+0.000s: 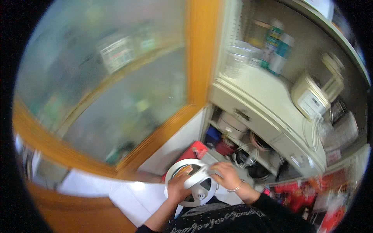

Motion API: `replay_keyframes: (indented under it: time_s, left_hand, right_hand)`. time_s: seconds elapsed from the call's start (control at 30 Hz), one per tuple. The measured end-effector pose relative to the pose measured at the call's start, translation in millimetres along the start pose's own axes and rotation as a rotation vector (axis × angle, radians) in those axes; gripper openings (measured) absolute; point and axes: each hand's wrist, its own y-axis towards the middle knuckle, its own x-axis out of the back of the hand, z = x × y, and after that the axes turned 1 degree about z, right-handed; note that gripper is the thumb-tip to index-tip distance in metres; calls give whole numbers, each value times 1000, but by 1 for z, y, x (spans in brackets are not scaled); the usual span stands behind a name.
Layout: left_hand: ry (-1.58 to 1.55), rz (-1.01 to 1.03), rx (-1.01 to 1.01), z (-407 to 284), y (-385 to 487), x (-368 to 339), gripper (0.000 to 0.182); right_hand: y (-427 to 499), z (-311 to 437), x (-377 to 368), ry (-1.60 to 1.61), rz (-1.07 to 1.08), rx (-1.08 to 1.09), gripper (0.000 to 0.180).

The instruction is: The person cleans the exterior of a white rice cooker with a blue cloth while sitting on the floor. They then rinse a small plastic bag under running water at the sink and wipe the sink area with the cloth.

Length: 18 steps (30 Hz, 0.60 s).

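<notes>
In front of my body is a white round appliance with a broad white bar across its top. Dark areas show on both sides of the bar, and an orange label lies behind it. My left hand grips the appliance at the bar's left end. At the bar's other end, the bent fingers of my right hand touch or nearly touch it; blur hides the exact contact. A bracelet circles my right wrist.
A wood-framed glass door stands at left. To the right, a pale cabinet holds a clear plastic container, spray cans and a cream appliance. Pots and cords fill its lower shelves. A red box sits beyond my hands.
</notes>
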Motion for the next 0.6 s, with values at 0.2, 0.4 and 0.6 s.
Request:
replay_keyframes:
  time_s: [0.2, 0.4, 0.6]
  left_hand:
    - [74, -99, 258, -9, -49, 23, 56]
    - [154, -313, 661, -20, -137, 71, 50]
    - [278, -704, 924, 18, -212, 113, 44]
  right_hand:
    - [-43, -49, 9, 110, 165, -197, 23]
    - [-16, -59, -30, 243, 438, -106, 17]
    - [48, 8, -97, 332, 566, 204, 14]
